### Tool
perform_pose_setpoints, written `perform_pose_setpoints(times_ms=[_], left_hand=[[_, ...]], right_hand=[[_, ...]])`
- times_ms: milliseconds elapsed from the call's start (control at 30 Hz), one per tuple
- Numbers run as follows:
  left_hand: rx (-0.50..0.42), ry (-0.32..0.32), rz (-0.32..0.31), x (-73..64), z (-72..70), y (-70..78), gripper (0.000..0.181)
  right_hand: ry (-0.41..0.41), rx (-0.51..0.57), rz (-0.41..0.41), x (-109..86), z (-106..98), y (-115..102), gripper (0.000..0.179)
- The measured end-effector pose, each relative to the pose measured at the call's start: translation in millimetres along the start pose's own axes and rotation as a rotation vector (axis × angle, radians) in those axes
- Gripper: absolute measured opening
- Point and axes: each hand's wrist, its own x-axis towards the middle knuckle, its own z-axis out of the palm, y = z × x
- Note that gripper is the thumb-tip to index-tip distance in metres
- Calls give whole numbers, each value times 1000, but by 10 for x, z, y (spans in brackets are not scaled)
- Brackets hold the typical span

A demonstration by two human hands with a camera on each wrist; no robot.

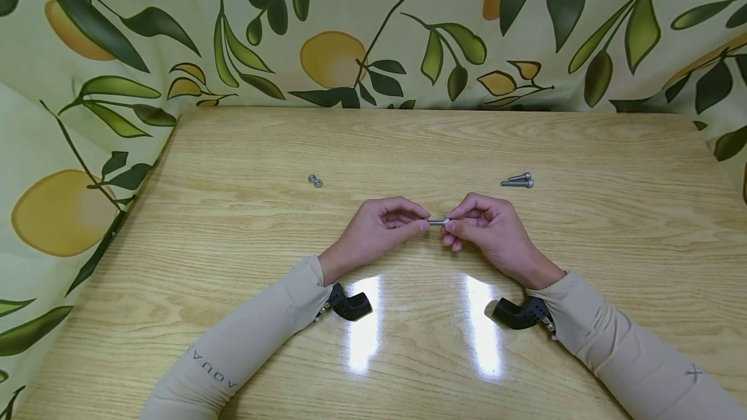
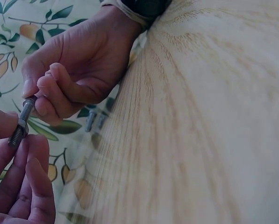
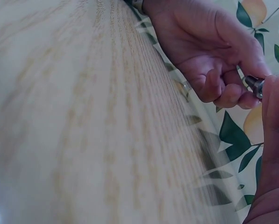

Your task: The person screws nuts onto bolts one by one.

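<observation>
In the head view both hands meet over the middle of the table around one small metal bolt (image 1: 438,221). The right hand (image 1: 490,232) pinches its head end between thumb and fingertips. At the threaded end, a nut (image 2: 22,126) sits on the bolt, and its thread tip sticks out beyond it in the left wrist view. The left hand (image 1: 385,229) has thumb and fingertips on either side of that nut. From the right wrist view, the nut (image 3: 258,88) shows partly behind the right hand's finger (image 3: 275,126).
Two loose nuts (image 1: 315,181) lie on the wooden table (image 1: 262,148) at the back left. More bolts (image 1: 518,181) lie at the back right. A leaf-and-fruit patterned cloth (image 1: 373,11) hangs behind the table. Black wrist devices (image 1: 350,305) sit under both sleeves.
</observation>
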Motion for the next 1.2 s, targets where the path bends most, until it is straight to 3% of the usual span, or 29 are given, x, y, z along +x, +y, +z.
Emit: perform_pose_setpoints(times_ms=[1200], left_hand=[[0,-3,15,0,10,-10,18]], right_hand=[[13,-9,18,-3,8,-10,12]])
